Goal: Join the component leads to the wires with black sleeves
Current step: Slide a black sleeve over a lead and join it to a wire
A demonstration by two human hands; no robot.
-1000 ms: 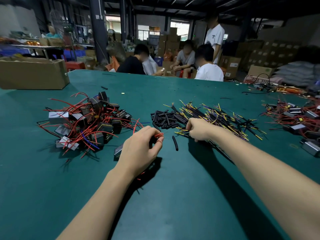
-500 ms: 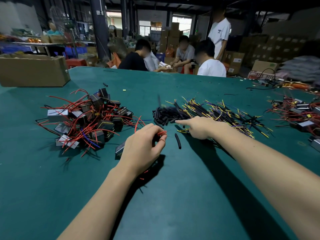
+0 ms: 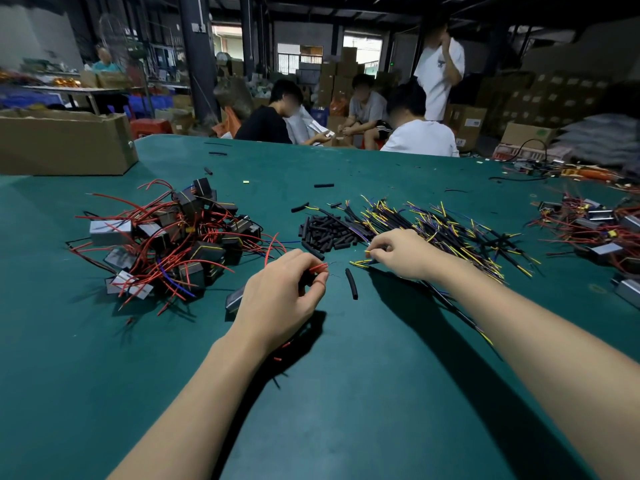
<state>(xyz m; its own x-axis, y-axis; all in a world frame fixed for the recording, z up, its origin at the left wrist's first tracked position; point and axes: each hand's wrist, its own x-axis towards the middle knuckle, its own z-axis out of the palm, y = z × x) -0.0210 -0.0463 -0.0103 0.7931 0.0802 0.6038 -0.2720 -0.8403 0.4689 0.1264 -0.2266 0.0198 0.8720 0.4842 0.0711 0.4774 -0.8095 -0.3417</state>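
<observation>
1 loose black sleeve (image 3: 351, 283), slightly curved

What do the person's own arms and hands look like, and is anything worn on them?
Both forearms are bare up to the frame edge: no sleeves, gloves or watch show. The left hand and right hand show no rings or markings.

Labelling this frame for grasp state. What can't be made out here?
Head view only:
- Component under the left hand: mostly hidden by the hand; only a grey corner shows.
- Red leads at the left fingertips: bare ends too thin to see.
- Right hand: pinches a yellow-tipped wire; fingers hide how many.
- Right-edge component pile: cut off by the frame.
</observation>
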